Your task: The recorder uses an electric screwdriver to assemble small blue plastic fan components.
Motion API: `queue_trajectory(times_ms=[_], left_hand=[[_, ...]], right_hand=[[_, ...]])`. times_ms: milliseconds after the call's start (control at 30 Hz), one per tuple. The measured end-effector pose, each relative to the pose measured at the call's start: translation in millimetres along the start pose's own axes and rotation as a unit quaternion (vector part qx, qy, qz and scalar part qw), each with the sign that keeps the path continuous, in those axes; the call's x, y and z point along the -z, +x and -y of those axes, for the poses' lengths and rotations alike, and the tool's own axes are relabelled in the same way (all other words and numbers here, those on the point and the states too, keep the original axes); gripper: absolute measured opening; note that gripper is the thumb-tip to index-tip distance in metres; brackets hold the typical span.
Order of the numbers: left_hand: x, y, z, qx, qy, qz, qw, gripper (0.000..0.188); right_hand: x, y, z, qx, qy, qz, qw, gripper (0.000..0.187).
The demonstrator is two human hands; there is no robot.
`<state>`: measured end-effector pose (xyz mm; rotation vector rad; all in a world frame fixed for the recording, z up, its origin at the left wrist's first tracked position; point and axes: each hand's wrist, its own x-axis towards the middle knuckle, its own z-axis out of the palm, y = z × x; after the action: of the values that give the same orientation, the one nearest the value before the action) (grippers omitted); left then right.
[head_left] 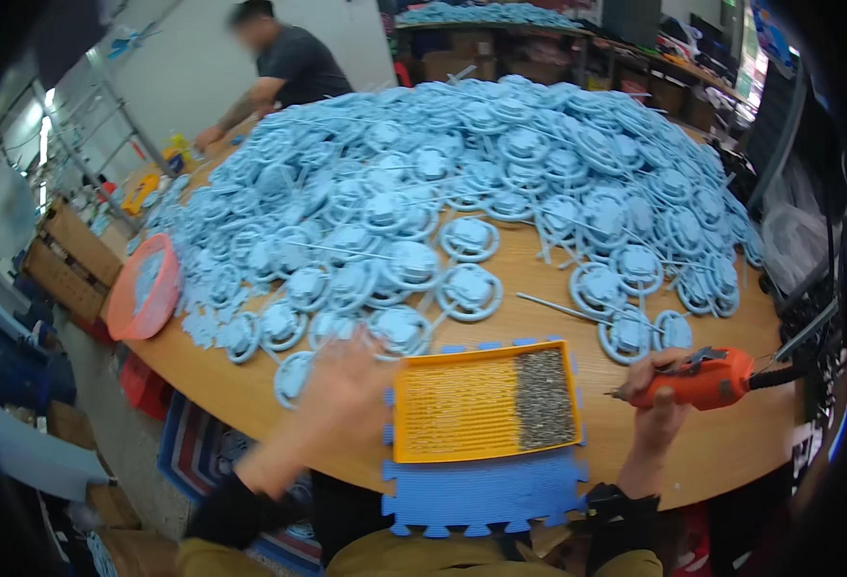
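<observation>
Tray (486, 455) is on a foam mat (486, 490) at the bench (721, 442) front, parts heap (471, 173) behind it, basket (159, 313) off left, screwdriver (702, 380) in right hand (662, 389), right of tray.

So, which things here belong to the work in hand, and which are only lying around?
Work, it seems:
- orange tool
- yellow tray
- blue mat
- blue parts
- perhaps pink basket

Lying around, apparently:
- cardboard boxes
- striped rug
- clear bag

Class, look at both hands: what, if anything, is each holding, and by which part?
The right hand holds the orange power tool by its front end. The left hand is blurred; whether it holds anything cannot be told.
</observation>
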<state>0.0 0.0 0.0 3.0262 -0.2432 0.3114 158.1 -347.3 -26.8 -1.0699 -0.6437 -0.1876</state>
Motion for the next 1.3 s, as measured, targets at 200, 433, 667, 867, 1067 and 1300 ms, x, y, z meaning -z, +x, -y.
queue_trajectory(times_ms=[200,433,667,867,1067,1300], left_hand=[[-44.4,-114.6,-120.3,-0.042,-0.172,0.022,0.984,0.07],[-74.9,-109.1,-84.3,-0.11,-0.079,0.035,0.99,0.067],[-94.3,-74.2,-53.9,-0.157,-0.138,0.047,0.977,0.061],[-74.8,-72.3,-34.2,-0.164,-0.261,0.088,0.947,0.061],[-10.7,-17.2,45.4,0.043,-0.654,-0.185,0.732,0.025],[-22.7,11.3,80.1,0.267,-0.826,-0.325,0.374,0.027]], right_hand=[[-11.1,-9.5,-0.1,-0.029,-0.036,-0.018,0.999,0.048],[-40.7,-31.9,11.2,0.026,-0.04,-0.013,0.999,0.042],[-66.4,-61.3,33.4,0.009,-0.048,-0.033,0.998,0.042],[-84.5,-58.1,23.6,-0.029,-0.046,-0.011,0.998,0.049],[-95.0,-56.6,10.3,-0.041,-0.055,0.054,0.996,0.069],[-80.9,-67.9,7.3,-0.071,-0.131,0.061,0.987,0.069]])
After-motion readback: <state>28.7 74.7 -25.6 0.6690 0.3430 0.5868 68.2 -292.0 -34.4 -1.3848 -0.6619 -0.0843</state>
